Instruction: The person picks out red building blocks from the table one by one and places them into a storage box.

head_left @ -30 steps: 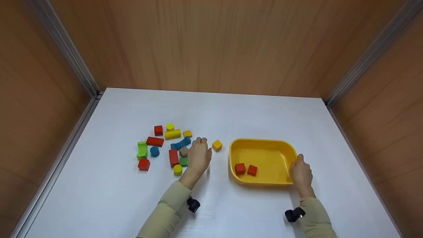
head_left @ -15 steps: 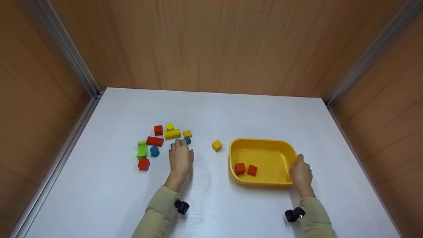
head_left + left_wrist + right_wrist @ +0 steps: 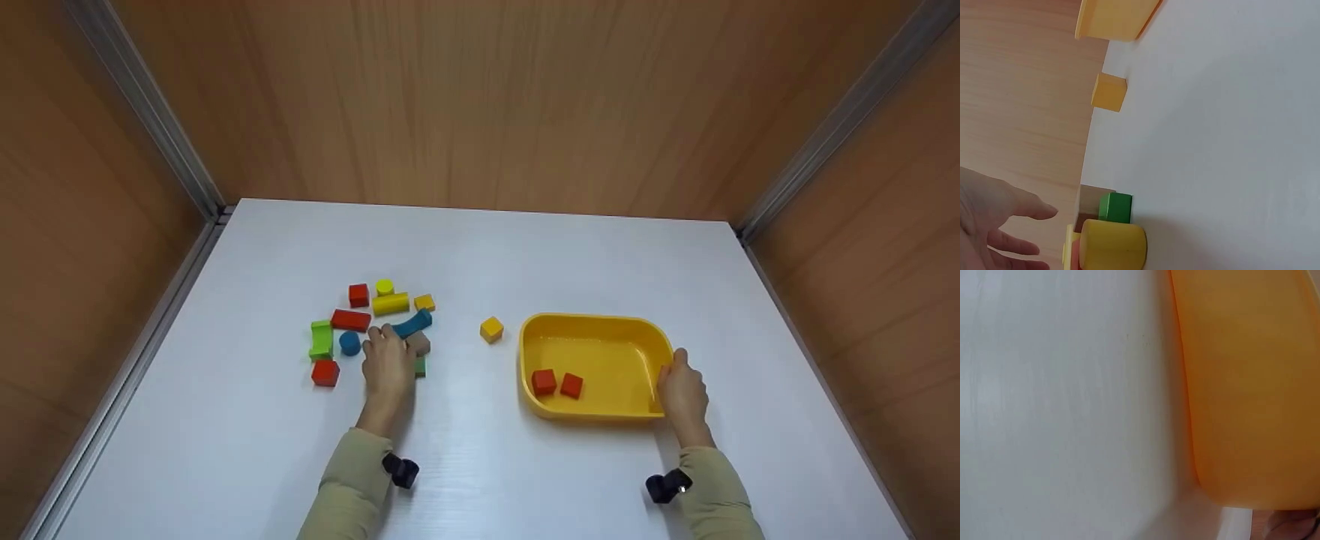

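Clock: read in the head view, twelve pointing away from the person.
Left hand: over the block cluster (image 3: 388, 364); in its wrist view the fingers are loosely spread, thumb apart, with nothing visibly held. Contact with a block cannot be told.
Blocks close by: green block (image 3: 421, 367) at three o'clock from this hand, grey-brown block (image 3: 420, 343) at two, waisted blue block (image 3: 412, 324) at one, blue cylinder (image 3: 349, 343) at ten. The left wrist view adds an upright yellow cylinder (image 3: 1113, 244) just beside the green block.
Right hand: fingers and thumb gripping the yellow tray's rim (image 3: 684, 390) at about four o'clock; the fingertips are partly hidden.
Yellow tray: on the table to the right (image 3: 600, 417), with two red cubes (image 3: 544, 382) inside, towards eight o'clock.
Lone yellow cube: between cluster and tray (image 3: 492, 330), between two and three o'clock from the left hand.
Crowding risk: tightly set neighbours could be knocked by spread fingers; the cylinders might roll if tipped.
Tray risk: a pull on the rim could slide the tray and shift the loose cubes.
Surface: smooth white table (image 3: 480, 247), faintly glossy; pieces would probably slide easily.
Room: wood-grain panels (image 3: 480, 105) at nine, twelve and three o'clock, metal posts (image 3: 150, 112) at the far corners.
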Action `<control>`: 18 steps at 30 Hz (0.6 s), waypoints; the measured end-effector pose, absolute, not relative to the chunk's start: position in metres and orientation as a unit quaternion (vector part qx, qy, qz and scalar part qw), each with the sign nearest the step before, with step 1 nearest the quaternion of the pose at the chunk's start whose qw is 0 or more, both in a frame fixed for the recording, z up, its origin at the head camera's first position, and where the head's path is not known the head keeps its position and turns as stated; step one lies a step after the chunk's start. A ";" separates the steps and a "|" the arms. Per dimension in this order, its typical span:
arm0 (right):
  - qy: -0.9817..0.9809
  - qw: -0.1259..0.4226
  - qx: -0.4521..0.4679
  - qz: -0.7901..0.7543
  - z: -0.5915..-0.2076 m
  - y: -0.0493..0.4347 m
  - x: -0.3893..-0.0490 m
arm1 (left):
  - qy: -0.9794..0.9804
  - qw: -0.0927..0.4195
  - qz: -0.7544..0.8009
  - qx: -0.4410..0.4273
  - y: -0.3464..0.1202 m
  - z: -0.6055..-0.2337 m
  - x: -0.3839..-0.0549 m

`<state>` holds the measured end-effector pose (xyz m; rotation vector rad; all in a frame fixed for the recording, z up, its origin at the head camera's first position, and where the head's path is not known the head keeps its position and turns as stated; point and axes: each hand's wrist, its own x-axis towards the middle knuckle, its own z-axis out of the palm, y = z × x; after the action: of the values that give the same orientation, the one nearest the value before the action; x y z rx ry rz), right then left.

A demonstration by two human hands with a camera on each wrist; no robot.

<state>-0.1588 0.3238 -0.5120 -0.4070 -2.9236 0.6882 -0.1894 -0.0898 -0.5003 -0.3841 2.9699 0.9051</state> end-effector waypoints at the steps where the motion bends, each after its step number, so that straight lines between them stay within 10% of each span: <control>1: -0.963 0.055 -0.136 0.227 -0.512 0.324 -0.159 | 0.949 0.013 0.290 -0.126 -0.091 -0.501 -0.190; 18: -0.961 0.044 -0.156 0.227 -0.512 0.323 -0.160 | 0.915 0.094 0.346 -0.184 -0.103 -0.516 -0.197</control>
<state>-0.1597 0.3234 -0.5116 -0.4754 -2.9365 0.6926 -0.1968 -0.1026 -0.5158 -0.5467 2.7135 1.0269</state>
